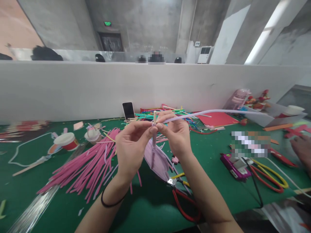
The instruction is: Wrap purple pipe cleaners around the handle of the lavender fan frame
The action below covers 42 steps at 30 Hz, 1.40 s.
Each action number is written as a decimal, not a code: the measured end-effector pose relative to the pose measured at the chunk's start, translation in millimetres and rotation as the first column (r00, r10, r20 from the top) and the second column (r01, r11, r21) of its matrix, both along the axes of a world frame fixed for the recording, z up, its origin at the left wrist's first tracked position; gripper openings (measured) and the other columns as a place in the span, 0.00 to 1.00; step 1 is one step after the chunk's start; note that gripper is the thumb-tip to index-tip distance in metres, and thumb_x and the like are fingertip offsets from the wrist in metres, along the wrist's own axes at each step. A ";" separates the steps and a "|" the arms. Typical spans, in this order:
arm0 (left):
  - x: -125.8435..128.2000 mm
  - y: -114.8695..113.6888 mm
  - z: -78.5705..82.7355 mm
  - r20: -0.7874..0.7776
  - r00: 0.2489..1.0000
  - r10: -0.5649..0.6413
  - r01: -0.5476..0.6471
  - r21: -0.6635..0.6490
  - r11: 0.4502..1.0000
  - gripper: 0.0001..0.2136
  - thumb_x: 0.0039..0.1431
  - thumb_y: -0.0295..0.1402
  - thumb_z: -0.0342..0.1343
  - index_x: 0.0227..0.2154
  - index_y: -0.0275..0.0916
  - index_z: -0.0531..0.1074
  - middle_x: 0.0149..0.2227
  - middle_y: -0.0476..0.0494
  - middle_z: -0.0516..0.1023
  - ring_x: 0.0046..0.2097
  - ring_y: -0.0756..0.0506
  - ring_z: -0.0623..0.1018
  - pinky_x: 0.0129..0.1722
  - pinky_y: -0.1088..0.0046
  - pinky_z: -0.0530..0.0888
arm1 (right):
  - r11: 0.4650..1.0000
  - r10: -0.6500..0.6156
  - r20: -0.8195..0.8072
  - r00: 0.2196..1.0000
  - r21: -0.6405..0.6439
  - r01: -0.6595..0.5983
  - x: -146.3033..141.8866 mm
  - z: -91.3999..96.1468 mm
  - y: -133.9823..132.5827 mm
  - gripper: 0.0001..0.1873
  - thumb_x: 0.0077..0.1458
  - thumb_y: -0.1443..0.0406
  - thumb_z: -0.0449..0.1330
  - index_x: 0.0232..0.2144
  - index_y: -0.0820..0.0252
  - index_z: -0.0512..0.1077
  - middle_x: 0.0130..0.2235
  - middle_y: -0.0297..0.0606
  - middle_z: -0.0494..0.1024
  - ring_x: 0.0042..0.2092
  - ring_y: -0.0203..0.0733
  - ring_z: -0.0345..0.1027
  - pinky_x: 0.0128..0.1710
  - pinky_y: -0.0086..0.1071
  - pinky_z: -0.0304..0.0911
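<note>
Both my hands meet in front of me over the green table, fingertips nearly touching. In a pinch, my left hand [131, 145] holds an upright wooden stick [155, 116], whose lower part is wrapped in lilac. My right hand [178, 132] has thumb and fingers closed on a lilac pipe cleaner [213, 111], its free end stretching far to the right. The pipe cleaner meets the stick between my fingertips. Below and behind the stick is a flat lilac petal-like piece [157, 163]; I cannot tell whether it is joined to the stick. Pliers [172, 182] lie under my right forearm.
Pink pipe cleaners [85, 165] spread at left beside paper cups [66, 142]. A phone [128, 111] leans on the white partition [97, 90]. At right are red paper [217, 122], a purple power strip [234, 166], scissors [269, 178] and another person's hand [302, 149].
</note>
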<state>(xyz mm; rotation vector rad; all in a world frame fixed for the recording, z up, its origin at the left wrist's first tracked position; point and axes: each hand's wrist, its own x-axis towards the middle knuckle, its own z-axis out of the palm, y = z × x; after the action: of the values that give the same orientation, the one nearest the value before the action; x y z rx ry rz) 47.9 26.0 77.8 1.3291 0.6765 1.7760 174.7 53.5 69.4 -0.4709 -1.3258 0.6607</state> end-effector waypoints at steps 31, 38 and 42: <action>-17.0 22.4 -4.3 -0.224 0.702 -0.676 0.709 0.123 0.695 0.04 0.60 0.35 0.65 0.36 0.42 0.79 0.28 0.49 0.78 0.28 0.50 0.79 0.28 0.76 0.78 | 0.858 0.510 0.134 0.850 -0.145 -0.492 33.9 15.5 -9.1 0.10 0.42 0.66 0.77 0.28 0.46 0.84 0.40 0.32 0.71 0.41 0.37 0.71 0.40 0.34 0.74; -18.3 25.1 -0.1 -0.147 0.757 -0.636 0.645 0.015 0.764 0.09 0.53 0.38 0.71 0.27 0.42 0.77 0.24 0.50 0.78 0.27 0.48 0.79 0.27 0.72 0.78 | 0.943 0.329 0.189 0.925 -0.125 -0.310 28.6 19.4 -27.2 0.09 0.51 0.66 0.72 0.36 0.45 0.84 0.44 0.35 0.72 0.39 0.37 0.70 0.32 0.33 0.73; -9.4 26.2 -0.6 -0.126 0.844 -0.522 0.521 -0.043 0.853 0.08 0.56 0.39 0.68 0.31 0.42 0.78 0.30 0.49 0.80 0.32 0.48 0.81 0.33 0.72 0.80 | 0.977 0.212 0.160 0.964 -0.070 -0.203 27.9 18.2 -16.2 0.03 0.54 0.63 0.71 0.33 0.48 0.83 0.40 0.35 0.74 0.43 0.39 0.69 0.39 0.35 0.71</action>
<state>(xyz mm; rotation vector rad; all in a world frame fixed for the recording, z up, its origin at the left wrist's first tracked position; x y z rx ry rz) 38.5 52.3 77.2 1.4680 0.3378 1.2488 202.6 37.3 87.6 -0.4404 -1.5332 0.8465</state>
